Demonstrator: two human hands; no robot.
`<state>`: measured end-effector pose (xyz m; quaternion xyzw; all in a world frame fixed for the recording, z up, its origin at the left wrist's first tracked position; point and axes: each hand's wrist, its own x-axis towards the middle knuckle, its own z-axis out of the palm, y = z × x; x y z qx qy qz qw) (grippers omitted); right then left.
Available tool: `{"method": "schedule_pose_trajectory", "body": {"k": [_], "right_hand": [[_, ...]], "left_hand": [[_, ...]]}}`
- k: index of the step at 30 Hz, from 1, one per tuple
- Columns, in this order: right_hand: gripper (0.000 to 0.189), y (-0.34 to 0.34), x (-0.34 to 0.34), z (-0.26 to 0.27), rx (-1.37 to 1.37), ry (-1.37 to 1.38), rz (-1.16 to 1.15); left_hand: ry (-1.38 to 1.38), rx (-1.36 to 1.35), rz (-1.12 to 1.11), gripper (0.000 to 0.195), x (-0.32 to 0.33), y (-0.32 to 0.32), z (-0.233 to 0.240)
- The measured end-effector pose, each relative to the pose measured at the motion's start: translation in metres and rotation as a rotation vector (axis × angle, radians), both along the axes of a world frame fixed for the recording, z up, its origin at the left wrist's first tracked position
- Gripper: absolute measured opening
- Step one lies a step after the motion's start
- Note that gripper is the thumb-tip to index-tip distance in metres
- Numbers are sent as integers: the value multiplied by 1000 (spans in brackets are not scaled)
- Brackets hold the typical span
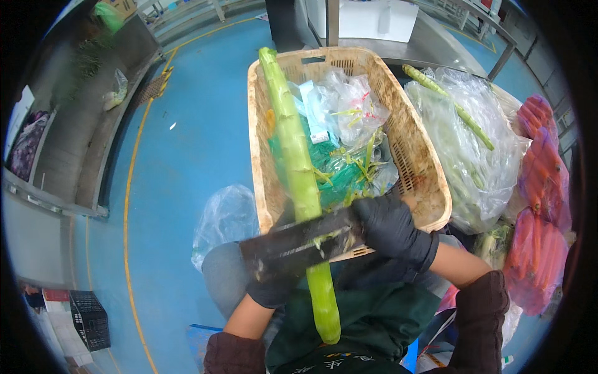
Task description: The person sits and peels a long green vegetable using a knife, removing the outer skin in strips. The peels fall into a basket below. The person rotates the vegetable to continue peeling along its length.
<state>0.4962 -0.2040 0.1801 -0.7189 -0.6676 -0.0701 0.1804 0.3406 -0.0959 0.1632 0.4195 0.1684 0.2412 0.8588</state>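
Note:
A long green celtuce stem [296, 154] slants from the far left corner of a worn plastic crate [256, 140] down over my lap. My right hand [395, 226], in a black glove, grips the handle end of a broad dark blade [299, 243], blurred, that lies across the stem. My left hand [278, 285], gloved too, is mostly hidden beneath the blade, around the lower part of the stem; its fingers cannot be seen well. Inside the crate are clear plastic bags [355, 107], a green bag [327, 154] and thin green peelings [366, 163].
Right of the crate, another stem [453, 110] lies on clear bags [472, 187], beside net bags of carrots [537, 252]. An empty-looking clear bag [224, 222] touches the crate's left side. A metal trough [88, 163] stands far left, and a black basket [88, 320] lower left.

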Motion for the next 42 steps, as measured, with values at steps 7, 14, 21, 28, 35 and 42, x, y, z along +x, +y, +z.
{"method": "schedule_pose_trajectory", "body": {"k": [7, 14, 21, 28, 35, 42], "right_hand": [[16, 29, 82, -16, 83, 22, -211], [21, 54, 213, -43, -22, -31, -786], [36, 21, 141, -43, -53, 796, -672], [33, -32, -16, -37, -87, 361, -197], [35, -23, -3, -35, -152, 255, -17], [15, 69, 156, -54, 20, -18, -608]], "left_hand": [[-15, -707, -211, 38, 9, 2, -13], [289, -580, -156, 44, 13, -6, -12], [322, -528, -133, 44, 20, 1, -33], [293, -442, -35, 46, 13, 0, -46], [124, -563, -196, 53, 3, -2, -58], [209, -524, -192, 54, 16, 0, -36]]}}
